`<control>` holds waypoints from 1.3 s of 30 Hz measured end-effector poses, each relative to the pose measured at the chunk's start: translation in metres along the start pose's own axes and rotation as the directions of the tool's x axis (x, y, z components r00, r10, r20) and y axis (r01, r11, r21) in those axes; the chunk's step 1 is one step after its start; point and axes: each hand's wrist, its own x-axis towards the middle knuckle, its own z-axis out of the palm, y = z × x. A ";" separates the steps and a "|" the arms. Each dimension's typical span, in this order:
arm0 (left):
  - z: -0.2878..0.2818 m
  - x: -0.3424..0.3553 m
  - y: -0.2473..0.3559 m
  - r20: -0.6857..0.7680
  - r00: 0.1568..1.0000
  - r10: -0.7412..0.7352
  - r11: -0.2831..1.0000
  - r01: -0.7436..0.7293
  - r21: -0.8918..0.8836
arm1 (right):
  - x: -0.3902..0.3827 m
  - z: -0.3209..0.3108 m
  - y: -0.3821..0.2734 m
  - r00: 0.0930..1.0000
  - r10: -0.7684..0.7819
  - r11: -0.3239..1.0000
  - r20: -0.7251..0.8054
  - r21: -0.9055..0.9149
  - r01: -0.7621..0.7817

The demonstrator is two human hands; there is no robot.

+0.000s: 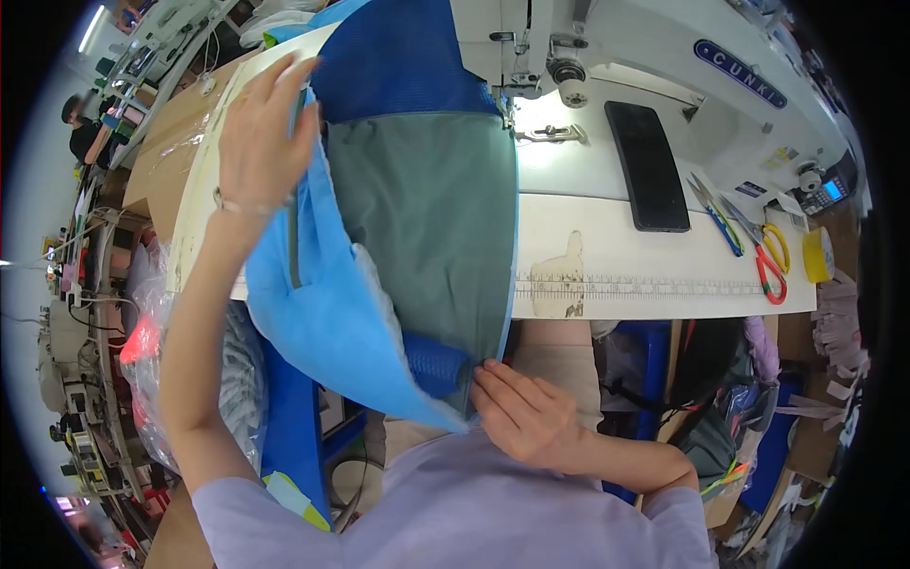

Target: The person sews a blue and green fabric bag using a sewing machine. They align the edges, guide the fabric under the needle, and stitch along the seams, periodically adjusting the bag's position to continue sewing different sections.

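Observation:
A fabric piece with a grey-green panel (417, 199), dark blue mesh (389, 57) and a light blue padded layer (322, 341) lies across the sewing table, its top right at the machine's needle foot (507, 119). My left hand (265, 142) is slightly blurred at the upper left edge of the fabric, fingers curled over the light blue edge. At the lower right corner, my right hand (521, 408) pinches the fabric beside a rolled piece of blue mesh (431, 365).
A white sewing machine (645, 38) stands behind. Right on the table (569, 213) are a black phone (646, 166), scissors (770, 275), snips (720, 218) and yellow tape (817, 254). Cardboard (180, 114) and bagged material (147, 360) lie left. Another person (90, 133) is in the background.

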 end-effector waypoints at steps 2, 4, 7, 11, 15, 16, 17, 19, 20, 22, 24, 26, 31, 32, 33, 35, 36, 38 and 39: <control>-0.005 0.001 0.067 0.006 0.974 0.229 0.949 -0.221 -0.225 | -0.001 0.000 0.000 1.000 0.017 1.000 0.006 -0.005 -0.017; -0.003 -0.028 0.115 0.087 0.915 0.394 0.867 -0.339 -0.364 | 0.001 0.000 0.000 1.000 0.003 1.000 0.004 0.012 -0.003; -0.007 -0.057 0.138 0.186 0.896 0.404 0.845 -0.288 -0.451 | 0.003 -0.003 0.002 0.999 -0.019 0.999 0.045 0.036 0.017; -0.003 -0.058 0.137 0.220 0.879 0.424 0.801 -0.249 -0.545 | 0.004 -0.001 0.008 0.999 -0.033 0.997 0.008 0.063 0.033; 0.004 -0.059 0.138 0.230 0.853 0.469 0.763 -0.259 -0.593 | 0.005 -0.001 0.012 1.000 -0.016 0.993 -0.004 0.118 0.017; 0.005 -0.058 0.138 0.233 0.853 0.468 0.755 -0.249 -0.606 | 0.005 -0.002 0.011 1.000 -0.001 0.992 0.009 0.125 0.000; 0.007 -0.058 0.138 0.236 0.852 0.468 0.748 -0.239 -0.619 | 0.005 -0.002 0.013 1.000 -0.009 0.991 0.007 0.137 0.008; 0.005 -0.056 0.136 0.260 0.837 0.481 0.753 -0.242 -0.612 | 0.005 -0.002 0.016 1.000 -0.025 0.987 0.006 0.160 0.024; 0.005 -0.054 0.135 0.261 0.836 0.482 0.749 -0.239 -0.618 | 0.005 -0.002 0.018 1.000 -0.029 0.986 -0.003 0.162 0.029; 0.006 -0.051 0.136 0.249 0.840 0.483 0.743 -0.242 -0.624 | 0.006 -0.003 0.021 0.999 -0.036 0.985 -0.021 0.166 0.039; 0.007 -0.049 0.135 0.239 0.836 0.494 0.748 -0.268 -0.607 | 0.009 -0.004 0.023 1.000 -0.022 0.985 -0.008 0.172 0.023; 0.011 -0.045 0.133 0.202 0.837 0.508 0.744 -0.309 -0.593 | 0.013 -0.006 0.024 1.000 -0.012 0.984 0.001 0.178 0.011; 0.021 -0.032 0.125 0.188 0.827 0.529 0.725 -0.326 -0.607 | 0.027 -0.006 0.032 1.000 0.003 0.983 -0.002 0.186 -0.003; 0.023 -0.029 0.123 0.186 0.829 0.527 0.728 -0.328 -0.602 | 0.030 -0.005 0.035 1.000 -0.012 0.982 -0.016 0.189 0.015; 0.025 -0.025 0.122 0.183 0.831 0.525 0.727 -0.326 -0.604 | 0.034 -0.004 0.039 0.999 -0.028 0.981 -0.030 0.193 0.033; 0.031 -0.020 0.118 0.183 0.835 0.519 0.728 -0.320 -0.606 | 0.042 -0.004 0.045 0.999 -0.043 0.979 -0.033 0.196 0.048; 0.035 -0.018 0.115 0.174 0.838 0.518 0.724 -0.320 -0.612 | 0.046 -0.006 0.047 0.999 -0.042 0.980 -0.022 0.196 0.046; 0.045 -0.012 0.110 0.153 0.843 0.516 0.709 -0.320 -0.629 | 0.051 -0.009 0.052 0.999 -0.029 0.982 0.020 0.186 0.025; 0.049 -0.009 0.108 0.175 0.834 0.523 0.711 -0.314 -0.629 | 0.052 -0.010 0.055 0.999 -0.016 0.984 0.050 0.175 0.007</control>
